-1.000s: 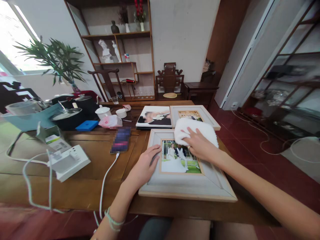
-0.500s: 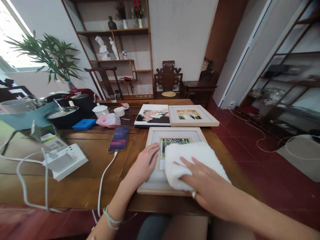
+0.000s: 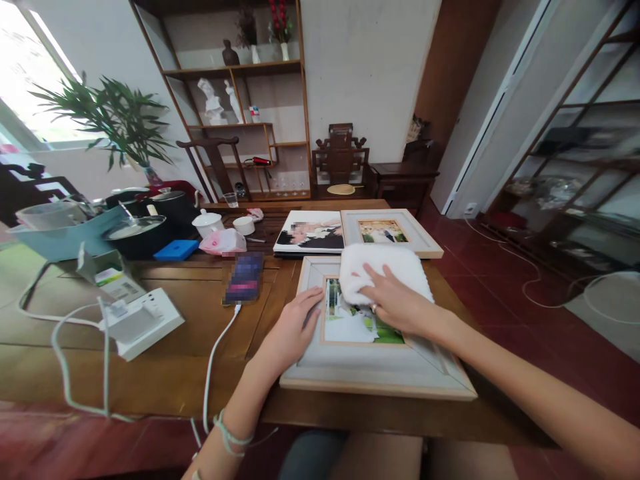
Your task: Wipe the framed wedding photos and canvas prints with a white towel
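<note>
A light wooden picture frame (image 3: 360, 370) with a pale mat lies flat at the table's near edge. Its photo (image 3: 350, 327) shows white and green areas; the upper part is covered. Over the frame's far right portion rests a fluffy white cloth (image 3: 400, 263). My right hand (image 3: 395, 297) presses on this cloth, fingers partly bent into it, a ring on one finger. My left hand (image 3: 300, 323) lies on the frame's left border with fingers stretched out, touching it.
Behind lie a white-covered photo album (image 3: 309, 232) and a second framed photo (image 3: 400, 233). To the left are a phone (image 3: 243, 279) on a white cable, a white box (image 3: 150, 323), a blue box (image 3: 177, 250) and a black pan (image 3: 135, 233).
My right hand has slid the white cloth away from me, toward the frame's far edge, uncovering the lower photo and near right border. My left hand stays on the left border.
</note>
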`<state>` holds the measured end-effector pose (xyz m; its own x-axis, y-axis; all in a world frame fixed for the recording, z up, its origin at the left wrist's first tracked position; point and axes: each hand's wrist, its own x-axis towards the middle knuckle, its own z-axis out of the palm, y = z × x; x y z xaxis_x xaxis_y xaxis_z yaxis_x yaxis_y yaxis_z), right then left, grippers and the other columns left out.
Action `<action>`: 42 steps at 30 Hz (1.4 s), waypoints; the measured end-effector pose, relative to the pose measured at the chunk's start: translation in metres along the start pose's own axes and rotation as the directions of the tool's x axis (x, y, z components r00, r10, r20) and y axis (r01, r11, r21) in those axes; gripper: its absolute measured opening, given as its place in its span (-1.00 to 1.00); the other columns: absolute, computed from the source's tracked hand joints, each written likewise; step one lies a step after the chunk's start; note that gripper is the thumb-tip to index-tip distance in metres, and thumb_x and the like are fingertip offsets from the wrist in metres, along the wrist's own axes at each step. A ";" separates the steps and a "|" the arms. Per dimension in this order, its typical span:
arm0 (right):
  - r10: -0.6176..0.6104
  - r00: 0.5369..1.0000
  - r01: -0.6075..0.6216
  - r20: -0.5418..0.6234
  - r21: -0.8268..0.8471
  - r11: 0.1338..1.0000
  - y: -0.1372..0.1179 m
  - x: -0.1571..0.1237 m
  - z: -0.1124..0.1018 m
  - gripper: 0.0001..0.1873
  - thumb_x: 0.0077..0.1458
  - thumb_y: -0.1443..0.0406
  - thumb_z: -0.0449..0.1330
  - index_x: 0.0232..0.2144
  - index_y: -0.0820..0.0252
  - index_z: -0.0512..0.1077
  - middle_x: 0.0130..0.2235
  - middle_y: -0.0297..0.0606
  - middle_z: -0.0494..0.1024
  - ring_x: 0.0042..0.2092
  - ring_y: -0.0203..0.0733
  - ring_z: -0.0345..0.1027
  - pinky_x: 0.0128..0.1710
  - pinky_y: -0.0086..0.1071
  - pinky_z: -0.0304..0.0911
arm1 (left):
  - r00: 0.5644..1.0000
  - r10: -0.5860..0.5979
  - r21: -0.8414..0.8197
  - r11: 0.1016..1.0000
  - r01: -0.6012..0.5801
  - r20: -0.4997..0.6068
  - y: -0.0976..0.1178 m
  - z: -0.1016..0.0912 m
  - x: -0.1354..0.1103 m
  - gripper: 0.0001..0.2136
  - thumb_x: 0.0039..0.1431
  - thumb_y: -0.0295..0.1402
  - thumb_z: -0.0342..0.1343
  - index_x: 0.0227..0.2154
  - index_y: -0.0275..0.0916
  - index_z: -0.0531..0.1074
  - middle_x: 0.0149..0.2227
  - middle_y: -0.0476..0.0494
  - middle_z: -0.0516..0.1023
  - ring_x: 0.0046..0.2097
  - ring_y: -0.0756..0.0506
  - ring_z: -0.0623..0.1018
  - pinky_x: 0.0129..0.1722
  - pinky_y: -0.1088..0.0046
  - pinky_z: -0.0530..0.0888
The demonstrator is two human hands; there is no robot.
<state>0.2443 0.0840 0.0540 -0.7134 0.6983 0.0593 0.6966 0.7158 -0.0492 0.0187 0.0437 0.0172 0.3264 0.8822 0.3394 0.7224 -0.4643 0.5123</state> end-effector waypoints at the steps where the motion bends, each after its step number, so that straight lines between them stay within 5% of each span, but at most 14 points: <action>1: -0.020 0.999 0.018 0.043 0.048 0.999 -0.009 -0.012 -0.004 -0.47 -0.13 0.57 -0.05 -0.06 0.32 0.36 0.20 0.03 0.17 0.27 0.13 -0.23 0.15 0.15 -0.17 | 1.000 0.005 0.002 1.000 -0.005 -0.004 0.000 0.000 0.000 -0.67 0.20 -0.46 -0.10 -0.01 -0.41 0.37 0.07 -0.33 0.39 0.12 -0.15 0.37 0.15 0.22 0.28; 6: -0.147 0.962 0.086 0.228 0.257 0.963 -0.055 -0.067 -0.035 -0.51 -0.12 0.55 -0.06 -0.12 0.28 0.39 0.10 0.01 0.33 0.24 0.05 -0.09 0.16 0.03 -0.06 | 1.000 0.028 0.027 0.999 -0.028 -0.014 -0.001 0.003 0.002 -0.67 0.21 -0.45 -0.10 -0.01 -0.39 0.36 0.06 -0.32 0.41 0.11 -0.14 0.38 0.14 0.23 0.29; 12: -0.181 0.971 0.109 0.155 0.387 0.916 -0.078 -0.070 -0.034 -0.39 -0.17 0.55 -0.04 -0.02 0.17 0.33 0.16 -0.14 0.28 0.26 -0.05 -0.13 0.20 -0.05 -0.15 | 0.999 0.045 0.046 0.998 -0.045 0.003 -0.004 0.004 0.002 -0.68 0.21 -0.46 -0.11 -0.01 -0.39 0.37 0.06 -0.32 0.40 0.12 -0.14 0.37 0.14 0.23 0.30; 17: -0.049 0.999 0.042 0.023 0.239 0.970 -0.046 -0.041 -0.002 -0.49 -0.15 0.54 0.01 -0.08 0.32 0.38 0.19 0.09 0.17 0.27 0.01 -0.23 0.21 -0.04 -0.21 | 0.999 0.050 0.036 0.998 -0.049 -0.009 -0.003 0.003 0.001 -0.68 0.21 -0.46 -0.12 0.00 -0.35 0.36 0.07 -0.29 0.40 0.11 -0.14 0.38 0.12 0.18 0.31; 22: -0.025 0.989 0.027 -0.148 0.014 1.000 0.005 -0.003 0.009 -0.48 -0.14 0.55 -0.01 -0.07 0.30 0.37 0.23 -0.02 0.11 0.28 0.06 -0.27 0.19 0.07 -0.22 | 0.999 0.046 0.012 0.999 -0.046 -0.006 0.001 0.000 0.000 -0.69 0.21 -0.45 -0.11 -0.02 -0.32 0.37 0.07 -0.28 0.41 0.12 -0.15 0.38 0.13 0.18 0.31; 26: -0.025 0.989 0.019 -0.143 -0.043 0.999 0.018 0.017 0.007 -0.45 -0.16 0.56 -0.03 -0.05 0.30 0.36 0.21 -0.03 0.17 0.28 0.11 -0.30 0.16 0.17 -0.27 | 0.999 0.032 -0.003 0.999 -0.032 -0.011 0.001 -0.001 0.000 -0.68 0.21 -0.45 -0.12 -0.02 -0.33 0.37 0.07 -0.29 0.40 0.12 -0.15 0.38 0.13 0.18 0.31; 34: 0.017 1.000 -0.019 0.014 0.144 0.989 -0.036 -0.028 0.000 -0.54 -0.12 0.54 -0.04 -0.13 0.34 0.39 0.11 0.09 0.31 0.26 0.14 -0.22 0.16 0.14 -0.23 | 0.998 0.046 -0.011 0.999 -0.047 -0.035 -0.004 0.004 0.000 -0.68 0.19 -0.45 -0.10 -0.02 -0.34 0.37 0.06 -0.30 0.41 0.11 -0.16 0.39 0.12 0.17 0.32; 42: -0.079 0.984 0.027 0.158 0.310 0.950 -0.086 -0.066 -0.022 -0.39 -0.19 0.52 -0.02 -0.03 0.14 0.35 0.18 -0.14 0.23 0.25 0.08 -0.12 0.17 0.11 -0.14 | 0.998 0.049 0.014 0.999 -0.049 -0.034 -0.001 0.003 0.001 -0.69 0.18 -0.47 -0.10 -0.05 -0.31 0.39 0.04 -0.27 0.44 0.09 -0.16 0.41 0.10 0.17 0.34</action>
<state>0.2334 -0.0239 0.0767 -0.7694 0.6317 -0.0949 0.6191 0.7009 -0.3541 0.0203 0.0453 0.0153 0.3407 0.8552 0.3907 0.7139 -0.5057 0.4844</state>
